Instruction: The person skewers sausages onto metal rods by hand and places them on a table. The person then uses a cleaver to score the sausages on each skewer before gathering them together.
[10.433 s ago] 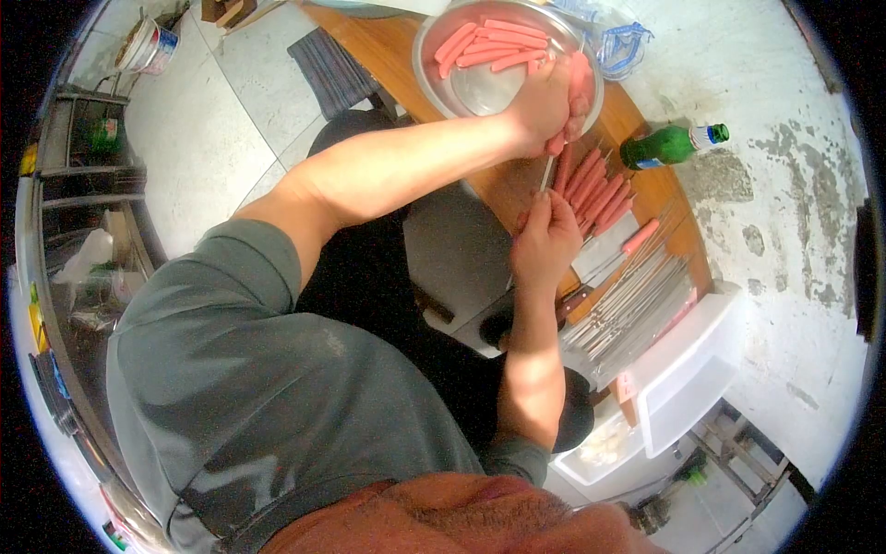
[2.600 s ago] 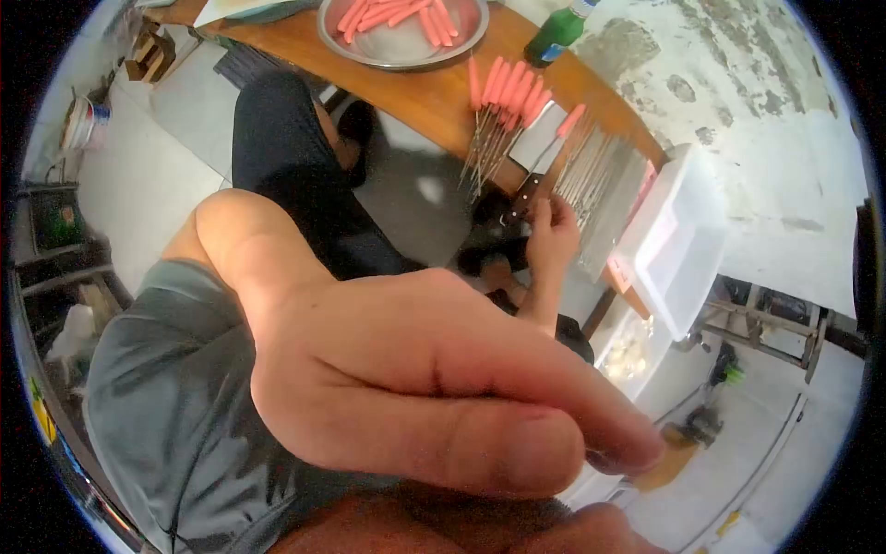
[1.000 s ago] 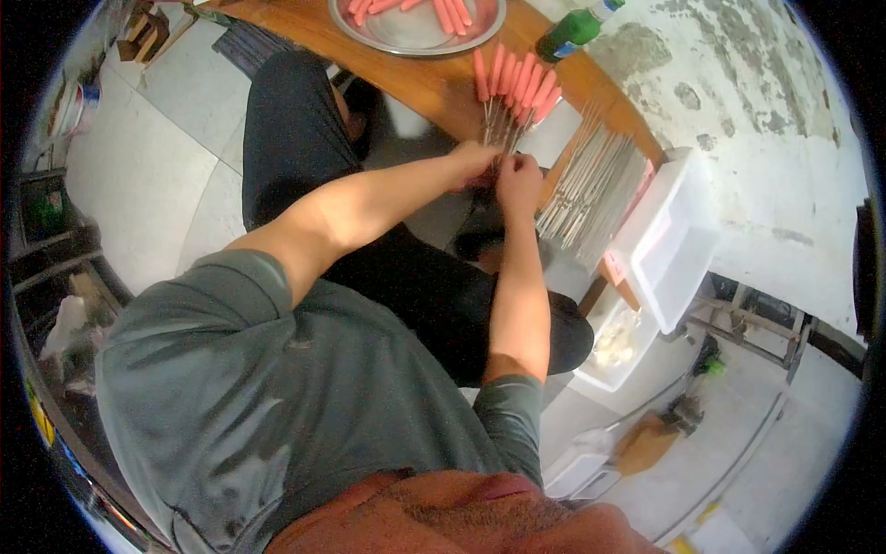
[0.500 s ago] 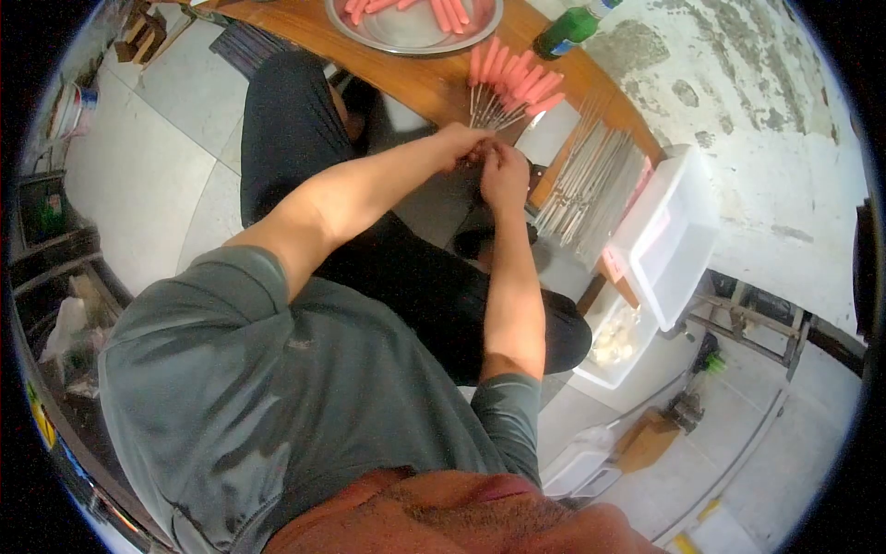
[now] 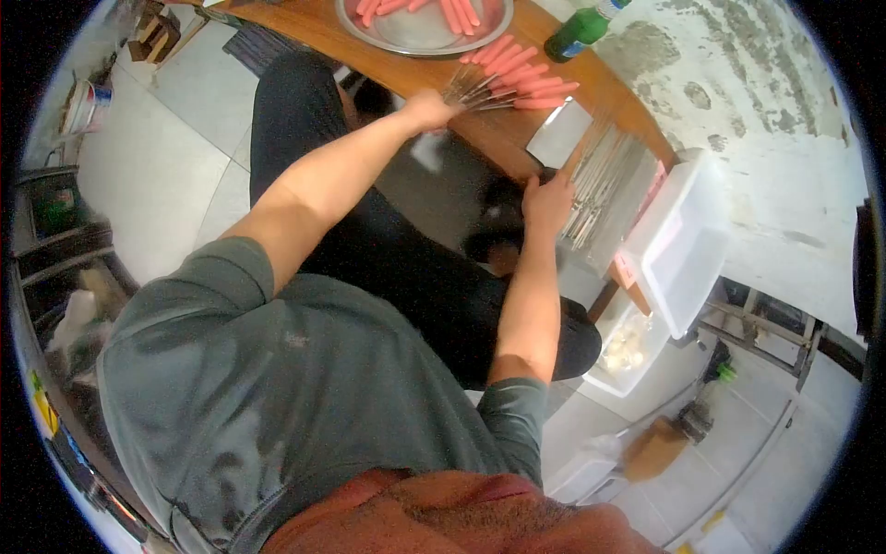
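My left hand is closed around the lower ends of a bundle of thin skewers. Pink sausages sit on the far ends of these skewers, fanned out over the table. My right hand is at the table edge, touching or just above the near side of a pile of bare skewers. Its thumb and forefinger look apart; the other fingers are partly hidden. Just beyond it lies a broad pale blade, its dark handle close to my fingers.
A metal basin with more sausages stands on the wooden table. A green bottle is by the wall. To the right are a white plastic bin and a lower white container holding pale pieces.
My hands were together below the sausage bundle and have separated. The left moved up and left, tilting the bundle; the right moved down and right to the bare skewers.
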`<state>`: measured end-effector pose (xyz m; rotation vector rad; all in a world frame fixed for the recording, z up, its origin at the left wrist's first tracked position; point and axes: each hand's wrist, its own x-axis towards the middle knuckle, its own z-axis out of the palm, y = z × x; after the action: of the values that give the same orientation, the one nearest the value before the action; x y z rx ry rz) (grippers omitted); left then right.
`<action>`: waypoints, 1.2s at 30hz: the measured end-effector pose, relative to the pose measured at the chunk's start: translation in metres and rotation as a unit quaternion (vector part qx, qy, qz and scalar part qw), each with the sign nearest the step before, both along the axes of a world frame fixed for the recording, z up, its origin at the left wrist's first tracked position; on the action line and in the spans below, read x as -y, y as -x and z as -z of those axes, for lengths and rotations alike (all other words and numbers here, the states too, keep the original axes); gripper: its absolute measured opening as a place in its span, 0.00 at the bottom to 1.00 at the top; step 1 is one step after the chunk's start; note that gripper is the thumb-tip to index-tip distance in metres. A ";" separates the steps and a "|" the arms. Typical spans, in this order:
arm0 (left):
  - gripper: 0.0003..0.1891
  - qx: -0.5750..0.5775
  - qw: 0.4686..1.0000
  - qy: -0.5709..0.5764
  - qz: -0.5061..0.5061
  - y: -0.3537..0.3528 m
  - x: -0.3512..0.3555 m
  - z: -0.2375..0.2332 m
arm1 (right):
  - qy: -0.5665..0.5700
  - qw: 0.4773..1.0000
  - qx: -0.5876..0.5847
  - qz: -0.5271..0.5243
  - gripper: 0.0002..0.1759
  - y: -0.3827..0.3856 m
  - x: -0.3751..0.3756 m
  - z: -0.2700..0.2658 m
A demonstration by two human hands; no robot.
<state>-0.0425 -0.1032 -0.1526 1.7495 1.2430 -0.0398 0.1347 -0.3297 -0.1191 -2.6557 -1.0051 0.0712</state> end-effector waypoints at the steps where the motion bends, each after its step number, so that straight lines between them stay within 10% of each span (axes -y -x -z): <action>1: 0.26 -0.050 0.996 -0.062 0.046 -0.001 -0.001 -0.008 | 0.011 1.000 -0.007 0.004 0.27 -0.001 -0.002 -0.004; 12: 0.27 -0.107 0.879 -0.461 0.058 -0.006 0.044 -0.047 | 0.032 0.995 -0.087 0.029 0.32 -0.017 0.009 0.001; 36: 0.16 -0.069 0.830 -0.491 0.255 -0.064 0.005 -0.006 | -0.032 0.982 -0.181 0.051 0.27 -0.031 0.014 -0.001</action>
<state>0.0217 -0.1082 -0.1467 2.9979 0.8800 0.2033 0.1652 -0.3438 -0.1177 -2.5037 -0.7386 0.4727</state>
